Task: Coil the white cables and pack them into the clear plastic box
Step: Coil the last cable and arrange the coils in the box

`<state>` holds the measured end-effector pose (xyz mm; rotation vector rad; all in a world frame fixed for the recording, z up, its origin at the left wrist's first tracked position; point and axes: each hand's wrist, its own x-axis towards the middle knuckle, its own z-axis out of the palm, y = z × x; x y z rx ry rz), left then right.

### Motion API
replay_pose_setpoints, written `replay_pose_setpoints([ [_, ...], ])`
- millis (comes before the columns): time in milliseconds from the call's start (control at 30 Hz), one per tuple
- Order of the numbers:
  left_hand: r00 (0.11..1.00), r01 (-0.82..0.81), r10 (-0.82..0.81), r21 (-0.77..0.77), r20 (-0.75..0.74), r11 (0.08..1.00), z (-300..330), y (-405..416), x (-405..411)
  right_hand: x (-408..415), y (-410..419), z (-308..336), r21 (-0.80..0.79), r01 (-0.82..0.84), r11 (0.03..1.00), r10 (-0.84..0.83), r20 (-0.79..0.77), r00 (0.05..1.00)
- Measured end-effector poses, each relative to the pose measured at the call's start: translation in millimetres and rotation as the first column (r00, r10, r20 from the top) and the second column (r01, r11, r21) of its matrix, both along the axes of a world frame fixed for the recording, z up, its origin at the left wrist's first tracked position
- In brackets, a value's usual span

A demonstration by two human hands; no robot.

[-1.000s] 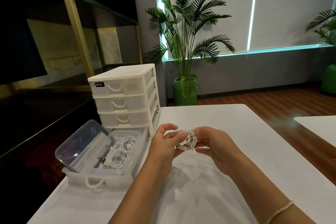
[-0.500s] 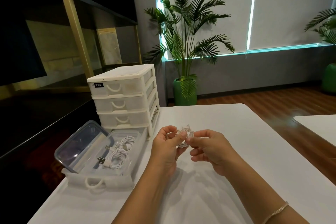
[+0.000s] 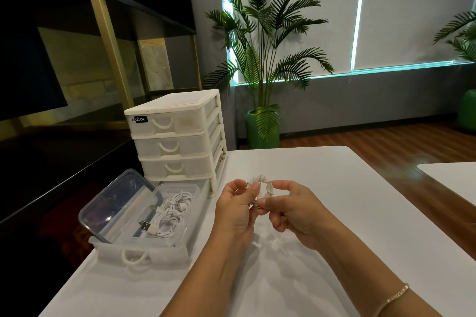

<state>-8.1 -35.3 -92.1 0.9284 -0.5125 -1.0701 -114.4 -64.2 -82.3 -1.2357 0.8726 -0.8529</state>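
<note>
A small coiled white cable [image 3: 262,184] is held above the white table [image 3: 334,188] between both hands. My left hand [image 3: 238,210] pinches its left side with thumb and fingers. My right hand [image 3: 293,210] pinches its right and lower side, fingers curled. To the left lies the clear plastic box [image 3: 180,189], open, with its lid [image 3: 116,201] propped against its left side. Inside it lie coiled white cables [image 3: 167,219] with USB plugs showing.
The clear box sits in a pulled-out white drawer [image 3: 136,256] at the table's left edge. A white drawer unit [image 3: 175,136] stands behind it. A potted palm [image 3: 262,59] stands on the floor beyond the table. A second table [image 3: 453,177] is at the right.
The hands have lifted slightly and shifted their grip on the cable. The coil, bunched tight a second ago, now shows as an open ring between the fingers.
</note>
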Motion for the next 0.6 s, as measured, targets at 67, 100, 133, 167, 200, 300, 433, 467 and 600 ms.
replay_pose_setpoints([
  [67,0.999,-0.016,0.016,0.006,-0.038,1.0,0.8,0.3,-0.5,2.3,2.0,0.0,-0.016,-0.009,1.0,0.009,-0.011,1.0],
  [100,0.998,-0.022,0.023,0.005,-0.061,1.0,1.5,0.7,-0.6,3.3,3.0,0.4,-0.028,-0.008,1.0,0.007,-0.023,1.0],
  [133,0.996,-0.024,0.024,0.002,-0.084,1.0,2.4,1.0,-1.0,3.9,3.7,1.2,-0.041,-0.005,0.999,0.004,-0.035,0.999],
  [167,0.994,-0.021,0.021,0.0,-0.104,1.0,3.5,1.4,-1.6,4.1,4.2,1.9,-0.052,-0.004,0.999,0.001,-0.047,0.999],
  [200,0.993,-0.016,0.016,0.0,-0.121,1.0,4.3,1.9,-2.5,3.7,4.4,2.4,-0.063,-0.004,0.998,0.0,-0.06,0.998],
  [300,0.989,0.008,-0.008,-0.005,-0.149,1.0,5.9,4.2,-4.0,2.3,4.3,3.0,-0.098,-0.009,0.995,-0.001,-0.099,0.995],
  [433,0.987,0.037,-0.04,-0.022,-0.153,0.999,5.8,4.5,-2.6,2.1,3.0,1.2,-0.131,-0.014,0.991,0.0,-0.11,0.994],
  [467,0.988,0.051,-0.054,-0.022,-0.144,0.998,5.8,4.4,-2.4,1.7,2.7,0.6,-0.145,-0.017,0.989,0.0,-0.118,0.993],
  [600,0.987,0.104,-0.108,-0.038,-0.122,0.994,6.6,3.8,-2.6,-2.6,1.1,0.2,-0.197,-0.021,0.98,-0.017,-0.187,0.982],
])
